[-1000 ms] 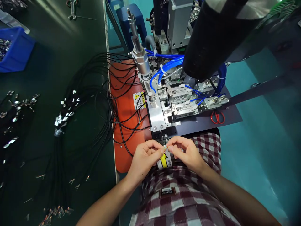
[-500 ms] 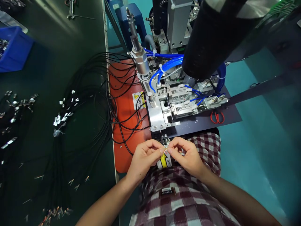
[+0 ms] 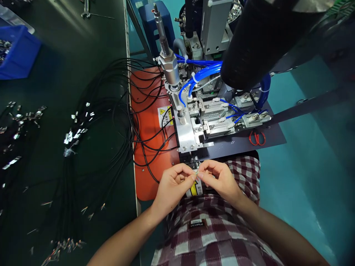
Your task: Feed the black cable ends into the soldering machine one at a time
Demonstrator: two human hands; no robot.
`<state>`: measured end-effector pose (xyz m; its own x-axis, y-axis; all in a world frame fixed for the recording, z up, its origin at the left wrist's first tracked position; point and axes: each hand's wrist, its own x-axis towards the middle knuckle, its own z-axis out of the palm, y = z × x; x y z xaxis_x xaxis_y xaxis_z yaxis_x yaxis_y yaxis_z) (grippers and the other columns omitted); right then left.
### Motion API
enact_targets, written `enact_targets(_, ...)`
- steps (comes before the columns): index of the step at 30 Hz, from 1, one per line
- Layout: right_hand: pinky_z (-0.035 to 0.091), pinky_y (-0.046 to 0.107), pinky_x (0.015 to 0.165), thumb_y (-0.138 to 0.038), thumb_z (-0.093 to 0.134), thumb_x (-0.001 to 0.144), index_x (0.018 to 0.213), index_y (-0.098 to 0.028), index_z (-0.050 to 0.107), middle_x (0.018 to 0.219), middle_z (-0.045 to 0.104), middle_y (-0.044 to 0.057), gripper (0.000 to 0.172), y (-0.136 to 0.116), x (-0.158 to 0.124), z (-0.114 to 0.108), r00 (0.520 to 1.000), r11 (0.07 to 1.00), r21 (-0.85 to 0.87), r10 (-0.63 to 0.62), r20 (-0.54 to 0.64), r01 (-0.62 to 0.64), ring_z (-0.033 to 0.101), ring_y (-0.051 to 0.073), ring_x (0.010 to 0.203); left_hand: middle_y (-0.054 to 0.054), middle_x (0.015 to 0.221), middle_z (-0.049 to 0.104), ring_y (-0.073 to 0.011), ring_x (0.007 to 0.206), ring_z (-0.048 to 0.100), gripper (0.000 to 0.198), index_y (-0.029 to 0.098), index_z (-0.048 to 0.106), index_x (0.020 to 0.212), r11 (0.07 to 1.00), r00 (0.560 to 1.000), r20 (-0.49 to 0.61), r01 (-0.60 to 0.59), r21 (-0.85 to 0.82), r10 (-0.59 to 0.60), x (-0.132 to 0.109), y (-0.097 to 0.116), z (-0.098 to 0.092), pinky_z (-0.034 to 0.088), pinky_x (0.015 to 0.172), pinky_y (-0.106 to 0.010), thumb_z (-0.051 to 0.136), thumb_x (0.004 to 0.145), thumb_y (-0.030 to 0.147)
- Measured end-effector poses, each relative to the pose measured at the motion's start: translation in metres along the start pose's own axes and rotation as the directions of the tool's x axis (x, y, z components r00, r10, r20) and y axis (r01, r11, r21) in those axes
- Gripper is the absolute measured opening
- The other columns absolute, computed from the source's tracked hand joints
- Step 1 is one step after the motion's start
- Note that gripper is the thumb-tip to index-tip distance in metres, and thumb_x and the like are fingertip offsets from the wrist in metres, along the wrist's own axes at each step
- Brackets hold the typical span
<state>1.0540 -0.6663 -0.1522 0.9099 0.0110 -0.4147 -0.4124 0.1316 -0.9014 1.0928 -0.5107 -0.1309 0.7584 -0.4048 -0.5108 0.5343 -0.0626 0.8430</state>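
Observation:
Just in front of my lap, my left hand (image 3: pixel 175 184) and my right hand (image 3: pixel 219 181) meet fingertip to fingertip. Each pinches thin wires (image 3: pixel 196 173) between thumb and forefinger; the wires are light and reddish, and their ends are mostly covered by the fingers. A black cable (image 3: pixel 151 173) passes over the red-orange base (image 3: pixel 146 188) and disappears behind my left hand. Directly beyond the fingertips is the small metal front fixture (image 3: pixel 195 162) of the machine. A white and yellow arrow label (image 3: pixel 195 188) shows below the hands.
The machine's metal block (image 3: pixel 187 136) and upright cylinder (image 3: pixel 170 70) rise ahead, with blue air hoses (image 3: pixel 206 70). Red-handled scissors (image 3: pixel 257 138) lie at right. On the dark table at left are bundled black cables (image 3: pixel 69 173), a blue bin (image 3: pixel 20 55) and a wrench (image 3: pixel 86 11).
Both hands stay pinched together at nearly the same spot, while the fingertips and wires shift slightly. The whole view has moved a little with the head.

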Motion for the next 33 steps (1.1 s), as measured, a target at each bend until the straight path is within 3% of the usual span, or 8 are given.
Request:
enact_targets(5, 0.031, 0.022, 0.045, -0.036, 0.07, 0.074, 0.073, -0.016, 0.06, 0.052, 0.048, -0.006, 0.022, 0.004, -0.001, 0.002, 0.997, 0.985, 0.155, 0.078, 0.014, -0.08, 0.04, 0.008, 0.045, 0.004, 0.059, 0.054, -0.0041, 0.047, 0.039, 0.018, 0.015, 0.062, 0.07, 1.0, 1.0, 0.0, -0.002, -0.012, 0.002, 0.002, -0.004, -0.001, 0.032, 0.043, -0.016, 0.072, 0.074, 0.029)
enact_targets(12, 0.032, 0.022, 0.047, -0.031, 0.067, 0.076, 0.074, -0.016, 0.062, 0.049, 0.049, -0.006, 0.016, 0.006, -0.001, 0.003, 0.997, 0.969, 0.238, 0.058, 0.044, -0.067, 0.04, 0.008, 0.044, 0.004, 0.06, 0.053, -0.0033, 0.045, 0.037, 0.019, 0.015, 0.061, 0.072, 1.0, 1.0, 0.021, 0.024, -0.016, -0.023, 0.001, -0.006, -0.004, 0.031, 0.043, -0.016, 0.071, 0.077, 0.031)
enact_targets(17, 0.033, 0.021, 0.046, -0.03, 0.066, 0.077, 0.075, -0.015, 0.063, 0.052, 0.051, -0.006, 0.015, 0.005, 0.003, -0.006, 0.984, 0.962, 0.253, 0.064, 0.169, -0.106, 0.042, 0.007, 0.043, 0.005, 0.053, 0.047, -0.0037, 0.043, 0.032, 0.024, 0.014, 0.062, 0.071, 0.998, 0.995, 0.083, 0.063, -0.01, -0.062, 0.001, -0.003, -0.007, 0.026, 0.042, -0.018, 0.072, 0.075, 0.036)
enact_targets(20, 0.025, 0.02, 0.042, -0.029, 0.066, 0.076, 0.073, -0.014, 0.064, 0.048, 0.048, -0.007, 0.014, 0.001, 0.011, -0.014, 0.947, 0.964, 0.216, 0.079, 0.312, -0.152, 0.038, 0.006, 0.041, 0.004, 0.054, 0.048, -0.0043, 0.045, 0.033, 0.026, 0.014, 0.063, 0.071, 0.994, 0.979, 0.177, 0.108, -0.018, -0.103, 0.003, -0.001, -0.011, 0.023, 0.044, -0.019, 0.073, 0.074, 0.037)
enact_targets(25, 0.016, 0.019, 0.041, -0.026, 0.067, 0.075, 0.074, -0.014, 0.065, 0.049, 0.043, -0.008, 0.013, -0.007, 0.026, -0.025, 0.839, 0.965, 0.146, 0.111, 0.532, -0.22, 0.029, 0.005, 0.042, 0.003, 0.053, 0.048, -0.0041, 0.045, 0.034, 0.025, 0.013, 0.064, 0.069, 0.975, 0.936, 0.288, 0.219, -0.029, -0.201, 0.006, 0.001, -0.017, 0.021, 0.044, -0.02, 0.076, 0.07, 0.035)
enact_targets(29, 0.025, 0.02, 0.047, -0.027, 0.066, 0.078, 0.076, -0.013, 0.064, 0.058, 0.048, -0.006, 0.014, -0.01, 0.033, -0.03, 0.775, 0.99, 0.079, 0.042, 0.631, -0.118, 0.035, 0.006, 0.051, 0.004, 0.051, 0.048, -0.0035, 0.042, 0.034, 0.026, 0.012, 0.064, 0.068, 0.96, 0.916, 0.291, 0.28, 0.023, -0.275, 0.007, 0.002, -0.018, 0.021, 0.043, -0.019, 0.079, 0.066, 0.033)
enact_targets(33, 0.029, 0.021, 0.05, -0.03, 0.064, 0.082, 0.081, -0.014, 0.064, 0.064, 0.051, -0.004, 0.016, -0.013, 0.03, -0.032, 0.804, 1.0, 0.01, -0.019, 0.594, 0.017, 0.038, 0.007, 0.055, 0.006, 0.047, 0.044, -0.0037, 0.041, 0.033, 0.026, 0.013, 0.064, 0.069, 0.976, 0.951, 0.222, 0.213, 0.043, -0.217, 0.006, -0.001, -0.015, 0.02, 0.042, -0.019, 0.077, 0.069, 0.035)
